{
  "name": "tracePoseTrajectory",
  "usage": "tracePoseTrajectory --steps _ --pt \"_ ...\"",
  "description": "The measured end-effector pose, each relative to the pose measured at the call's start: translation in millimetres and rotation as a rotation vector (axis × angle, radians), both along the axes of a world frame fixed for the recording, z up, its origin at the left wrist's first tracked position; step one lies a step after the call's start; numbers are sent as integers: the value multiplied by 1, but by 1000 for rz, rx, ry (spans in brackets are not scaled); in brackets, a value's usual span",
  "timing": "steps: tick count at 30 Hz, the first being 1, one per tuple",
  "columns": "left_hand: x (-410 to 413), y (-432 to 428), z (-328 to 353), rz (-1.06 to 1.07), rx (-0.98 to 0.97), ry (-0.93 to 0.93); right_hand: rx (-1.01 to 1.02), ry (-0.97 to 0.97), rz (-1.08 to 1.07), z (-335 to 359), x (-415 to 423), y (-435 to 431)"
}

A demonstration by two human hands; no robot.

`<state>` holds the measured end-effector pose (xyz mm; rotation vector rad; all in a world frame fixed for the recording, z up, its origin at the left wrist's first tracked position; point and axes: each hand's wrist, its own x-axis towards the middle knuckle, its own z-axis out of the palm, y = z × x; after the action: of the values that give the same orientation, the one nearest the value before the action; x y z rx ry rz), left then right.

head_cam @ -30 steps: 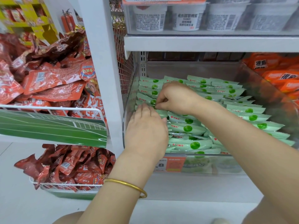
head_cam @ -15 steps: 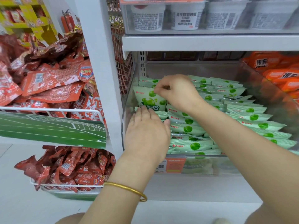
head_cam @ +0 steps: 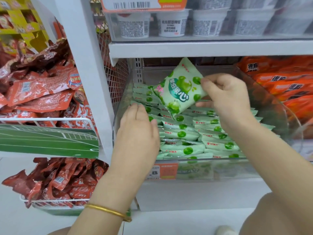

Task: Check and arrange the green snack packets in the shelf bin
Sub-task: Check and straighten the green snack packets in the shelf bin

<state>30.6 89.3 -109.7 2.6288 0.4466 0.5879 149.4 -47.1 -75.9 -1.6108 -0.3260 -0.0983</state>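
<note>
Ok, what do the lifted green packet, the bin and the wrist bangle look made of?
Green packet: thin plastic film with a soft-sheen print, puffed, with crimped edges. Shelf bin: clear rigid plastic, probably acrylic; the stacked packets show through its front wall. Bangle: smooth gold-coloured metal with a bright highlight; real gold or plating cannot be told.
</note>
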Motion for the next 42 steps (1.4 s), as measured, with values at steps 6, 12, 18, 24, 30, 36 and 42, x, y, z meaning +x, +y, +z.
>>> tracePoseTrajectory --steps 6,12,18,24,30,36,42 --pt "-8 -11 18 -105 -387 -241 -16 94 201 -5 -6 -15" --pt "-5 -14 14 -396 -709 -142 20 92 239 -14 -10 -13" --pt "-3 -16 10 -424 -674 -213 48 39 275 -13 -18 -15" --pt "-4 -22 13 -430 -866 -177 20 -26 370 -15 -24 -12" --pt "-4 -19 11 -473 -763 -149 133 32 417 -16 -24 -12" --pt "-4 -19 6 -354 -489 -219 122 138 328 -16 -23 -10" --pt "-7 -20 8 -151 -29 -307 269 214 444 -10 -28 -14"
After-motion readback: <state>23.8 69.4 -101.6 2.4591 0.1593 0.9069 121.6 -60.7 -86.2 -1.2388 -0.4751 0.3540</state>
